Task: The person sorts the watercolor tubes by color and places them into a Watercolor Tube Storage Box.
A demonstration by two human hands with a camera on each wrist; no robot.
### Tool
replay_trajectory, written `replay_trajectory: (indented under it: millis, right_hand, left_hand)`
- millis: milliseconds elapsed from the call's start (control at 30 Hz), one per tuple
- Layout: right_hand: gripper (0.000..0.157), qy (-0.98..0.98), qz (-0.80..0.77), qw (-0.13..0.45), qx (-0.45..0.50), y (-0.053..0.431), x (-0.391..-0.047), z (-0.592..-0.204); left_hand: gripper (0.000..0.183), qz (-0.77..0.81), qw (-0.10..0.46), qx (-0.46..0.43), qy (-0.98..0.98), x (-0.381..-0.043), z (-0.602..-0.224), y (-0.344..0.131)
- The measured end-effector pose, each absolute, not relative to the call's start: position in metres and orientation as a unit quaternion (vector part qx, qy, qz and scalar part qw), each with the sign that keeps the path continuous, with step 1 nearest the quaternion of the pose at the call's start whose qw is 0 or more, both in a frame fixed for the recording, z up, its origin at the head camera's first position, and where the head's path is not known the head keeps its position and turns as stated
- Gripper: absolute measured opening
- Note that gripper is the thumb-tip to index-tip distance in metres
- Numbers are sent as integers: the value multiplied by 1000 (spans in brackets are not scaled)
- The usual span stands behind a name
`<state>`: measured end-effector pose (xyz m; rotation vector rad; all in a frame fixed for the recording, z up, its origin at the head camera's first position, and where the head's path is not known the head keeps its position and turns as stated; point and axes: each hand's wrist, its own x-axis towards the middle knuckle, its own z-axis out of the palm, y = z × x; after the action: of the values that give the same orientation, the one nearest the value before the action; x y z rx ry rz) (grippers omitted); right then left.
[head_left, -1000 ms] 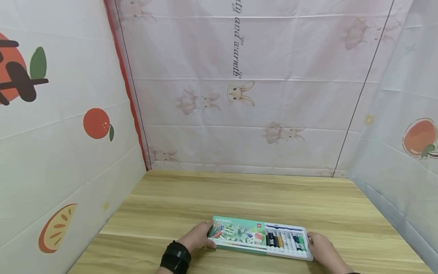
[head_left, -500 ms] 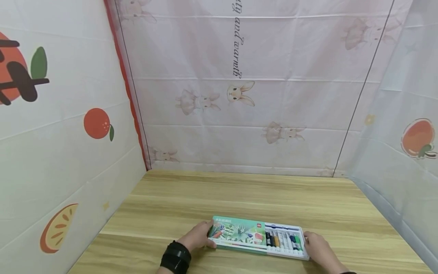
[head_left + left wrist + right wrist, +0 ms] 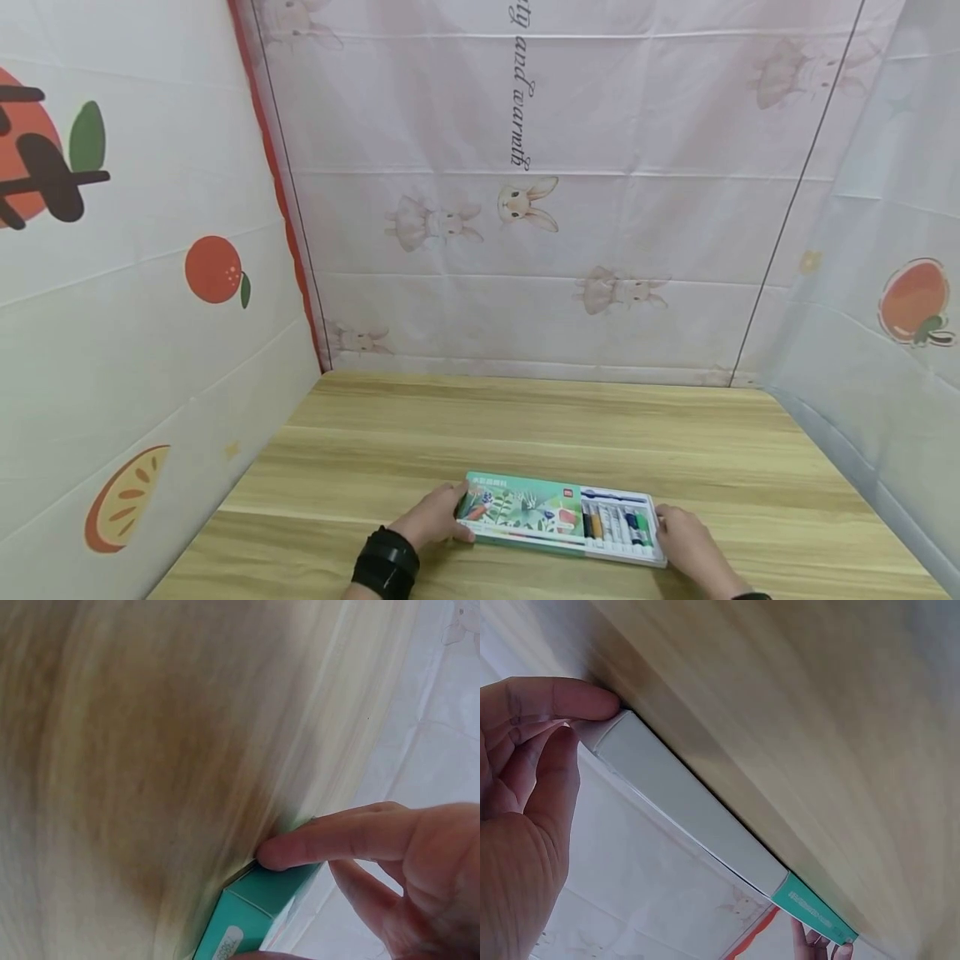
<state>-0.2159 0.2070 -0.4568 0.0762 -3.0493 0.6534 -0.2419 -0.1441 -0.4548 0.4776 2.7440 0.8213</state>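
A flat paint set lies on the table. Its green printed sleeve [image 3: 517, 508] covers the left part, and the white paint tray [image 3: 622, 554] sticks out on the right. Several paint tubes [image 3: 615, 523] show in the tray, with dark, ochre, white, blue and green colours; the others are hidden under the sleeve. At the sleeve's left end, my left hand [image 3: 433, 517] holds it between thumb and fingers. My right hand [image 3: 692, 540] has its bent fingers and thumb at the tray's right end, a finger touching the corner in the right wrist view.
The wood-grain table [image 3: 420, 417] extends behind and to both sides of the set. A printed cloth backdrop [image 3: 465, 317] rises at the back, with further cloth walls [image 3: 150, 350] on the left and right. A black band [image 3: 386, 563] circles the left wrist.
My right hand has moved left with the tray, which has slid further into the sleeve, so fewer tubes show. The left hand and sleeve stay in place.
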Motion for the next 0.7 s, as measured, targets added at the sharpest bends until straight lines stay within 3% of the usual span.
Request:
replay_trajectory:
  millis: [700]
  right_hand:
    - [23,-977,210,20,38,191,-217,-457]
  left_hand:
    - [81,271,119,162,941,-241,-450,-143]
